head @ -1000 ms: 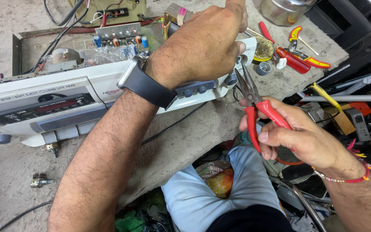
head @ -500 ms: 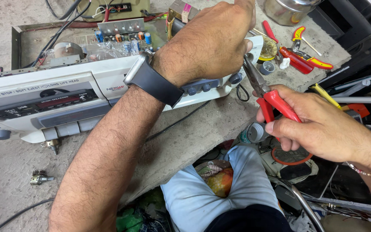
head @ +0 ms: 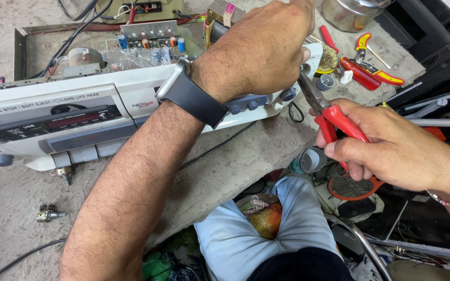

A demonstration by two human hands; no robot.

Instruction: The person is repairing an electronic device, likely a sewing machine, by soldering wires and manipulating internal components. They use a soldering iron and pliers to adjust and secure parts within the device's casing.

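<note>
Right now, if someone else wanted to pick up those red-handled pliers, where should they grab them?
Probably by the two red plastic handles of the red-handled metal pliers, coming from the lower right. The handles splay toward that side and are thick and insulated, while the thin metal nose points up-left at the white cassette player. The right hand grips there.

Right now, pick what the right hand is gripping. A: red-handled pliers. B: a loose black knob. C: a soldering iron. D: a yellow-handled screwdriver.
A: the right hand is closed around the red handles of the pliers, whose metal nose points at the right end of the white cassette player, just under the left hand.
</note>
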